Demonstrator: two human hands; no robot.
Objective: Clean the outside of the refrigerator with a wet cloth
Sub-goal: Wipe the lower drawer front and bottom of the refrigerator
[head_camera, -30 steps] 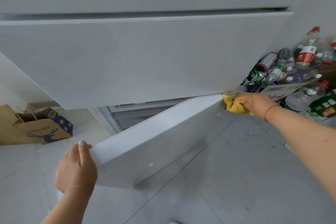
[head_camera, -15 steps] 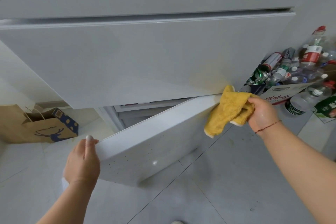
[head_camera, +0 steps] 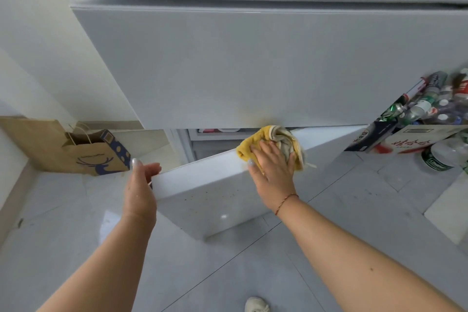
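Observation:
The white refrigerator (head_camera: 253,63) fills the upper view, its middle door closed. Below it the lowest door (head_camera: 207,200) stands swung open toward me, its top edge showing and dark specks on its front. My left hand (head_camera: 140,185) holds that door's free left end, thumb up and fingers curled round the edge. A bunched yellow cloth (head_camera: 276,142) lies on the door's top edge near the middle. My right hand (head_camera: 272,170) presses flat on the cloth with fingers spread.
A brown paper bag (head_camera: 83,152) with a blue deer print stands on the floor at left, against a cream wall. A cardboard box (head_camera: 415,139) heaped with plastic bottles and cans sits at right. Grey floor tiles lie below; a shoe tip (head_camera: 255,305) shows at the bottom.
My right hand carried the cloth from the door's right end leftward to the middle of its top edge and now presses it flat. The view shifted right; my left hand keeps the door's end.

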